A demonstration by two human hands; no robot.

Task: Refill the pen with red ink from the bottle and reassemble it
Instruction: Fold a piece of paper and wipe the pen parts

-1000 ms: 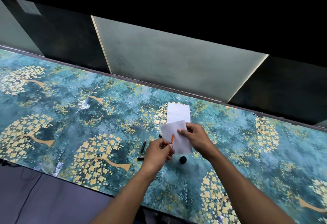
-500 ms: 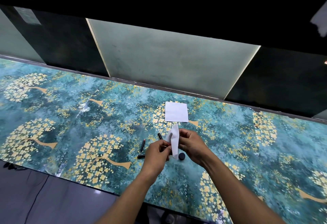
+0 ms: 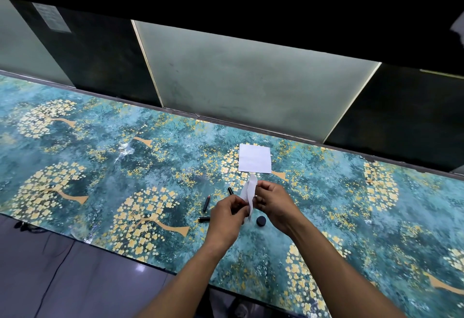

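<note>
Two hands meet over the teal desk with gold tree pictures. The left hand and the right hand both pinch one crumpled white tissue between curled fingers; any pen piece inside it is hidden. One flat white square paper lies behind them. Three dark pen pieces lie on the desk: one thin black stick with a red tip, one short black tube, and one black piece just behind the left hand. One round black cap sits under the right hand.
</note>
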